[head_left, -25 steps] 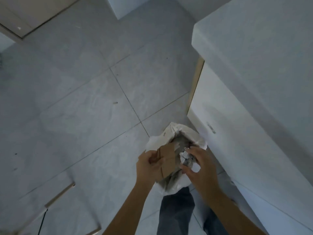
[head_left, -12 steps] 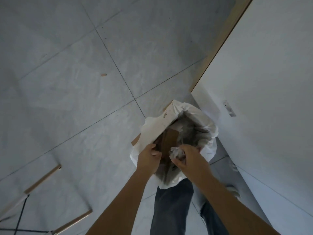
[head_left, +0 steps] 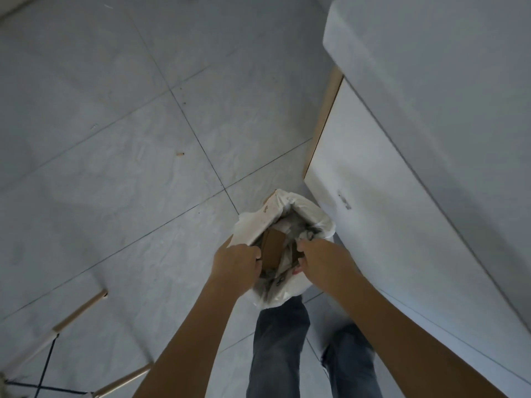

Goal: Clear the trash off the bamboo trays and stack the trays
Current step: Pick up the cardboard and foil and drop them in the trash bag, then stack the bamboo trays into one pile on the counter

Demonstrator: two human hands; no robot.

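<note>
A white plastic trash bag (head_left: 307,214) stands on the tiled floor below me, its mouth held wide. Inside lie a brown cardboard piece (head_left: 273,248) and grey crumpled paper (head_left: 309,234). My left hand (head_left: 237,264) is closed on the bag's left rim. My right hand (head_left: 319,258) is closed on the right rim, with crumpled paper just past its fingers. No bamboo tray is in view.
A white cabinet (head_left: 402,225) with a grey countertop (head_left: 445,67) stands close on the right, touching the bag. Wooden chair legs (head_left: 77,314) with a black brace cross the lower left floor. My jeans-clad legs (head_left: 275,354) are below the bag.
The crumpled paper left my right hand's fingertips and now lies in the bag. My hands have spread apart, each gripping a side of the rim. The camera tilted up slightly.
</note>
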